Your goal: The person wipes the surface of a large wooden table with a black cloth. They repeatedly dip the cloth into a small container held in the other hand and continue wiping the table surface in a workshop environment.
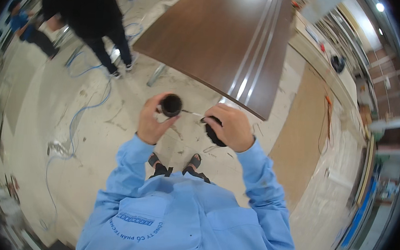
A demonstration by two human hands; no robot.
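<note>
My left hand (150,121) is closed around a small round cup (171,105) with a dark inside, held upright in front of my body. My right hand (232,127) grips a thin stick-like tool (194,113), pale near the fingers, its darker end pointing at the cup's side. Under the same hand shows a soft-looking black bundle (214,134), perhaps a cloth; its exact kind I cannot make out. Just beyond both hands stands a dark brown wood-look panel (207,40) with thin silvery strips running along its right side.
A person in black (84,10) stands left of the panel, another in blue (25,26) farther off. A blue hose (74,123) winds over the floor at left. To the right lie a plywood sheet (289,133) and a long bench (329,65) with an orange cord (328,112) nearby.
</note>
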